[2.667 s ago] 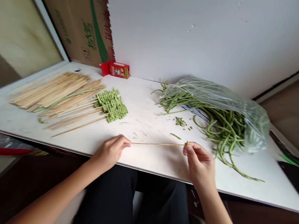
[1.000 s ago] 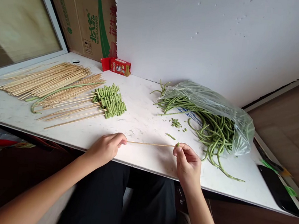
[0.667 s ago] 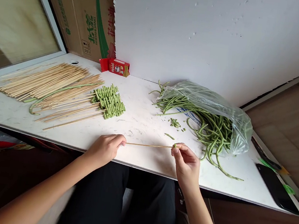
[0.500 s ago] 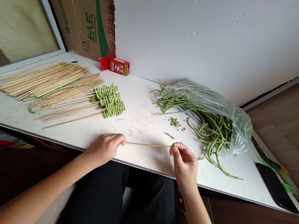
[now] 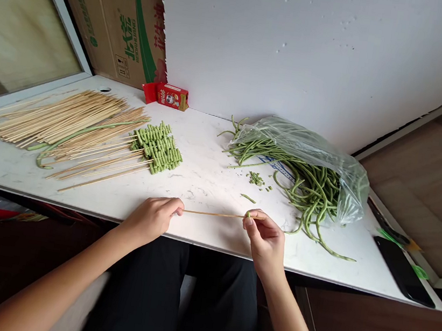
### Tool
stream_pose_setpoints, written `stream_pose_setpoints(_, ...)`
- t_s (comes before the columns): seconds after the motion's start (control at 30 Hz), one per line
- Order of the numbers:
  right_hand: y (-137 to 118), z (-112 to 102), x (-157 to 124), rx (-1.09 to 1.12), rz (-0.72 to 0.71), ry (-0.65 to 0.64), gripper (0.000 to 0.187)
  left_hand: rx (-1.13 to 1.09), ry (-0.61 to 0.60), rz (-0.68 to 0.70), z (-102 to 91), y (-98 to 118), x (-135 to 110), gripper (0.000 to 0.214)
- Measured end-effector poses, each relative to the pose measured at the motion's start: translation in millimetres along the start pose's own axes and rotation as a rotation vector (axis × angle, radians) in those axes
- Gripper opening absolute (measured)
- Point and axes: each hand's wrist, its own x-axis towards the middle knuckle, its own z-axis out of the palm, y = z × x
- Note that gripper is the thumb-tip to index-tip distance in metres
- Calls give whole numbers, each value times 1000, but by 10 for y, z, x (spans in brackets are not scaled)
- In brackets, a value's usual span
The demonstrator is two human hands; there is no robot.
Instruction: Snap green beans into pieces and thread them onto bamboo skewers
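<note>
My left hand (image 5: 152,218) pinches the blunt end of a thin bamboo skewer (image 5: 214,214) held level over the front of the white table (image 5: 207,177). At the skewer's other end my right hand (image 5: 266,241) grips a small green bean piece (image 5: 247,214) threaded on the stick. Both hands hover just above the table's near edge. Loose cut bean bits (image 5: 256,179) lie a little beyond the right hand.
Bare skewers (image 5: 54,119) are piled at the left, next to finished bean skewers (image 5: 158,146). A clear bag of long green beans (image 5: 310,166) lies at the right. A black phone (image 5: 402,270) sits near the right corner. A red carton (image 5: 167,95) and a cardboard box (image 5: 113,21) stand at the back.
My right hand has slid the bean piece leftward along the skewer. The left hand keeps its hold. The camera view has shifted slightly.
</note>
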Motion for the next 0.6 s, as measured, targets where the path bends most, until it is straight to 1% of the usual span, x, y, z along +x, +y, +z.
stream_pose_setpoints(0.33, -126, 217, -63, 34, -10, 4, 18, -20, 14, 37, 10, -7, -26, 27)
stream_pose_setpoints(0.47, -145, 288, -46, 5, -8, 17, 22, -31, 1, 23, -8, 4, -23, 26)
stream_pose_setpoints(0.6, -140, 320, -17, 16, -30, 5, 22, -46, -1, 2, -21, 7, -23, 25)
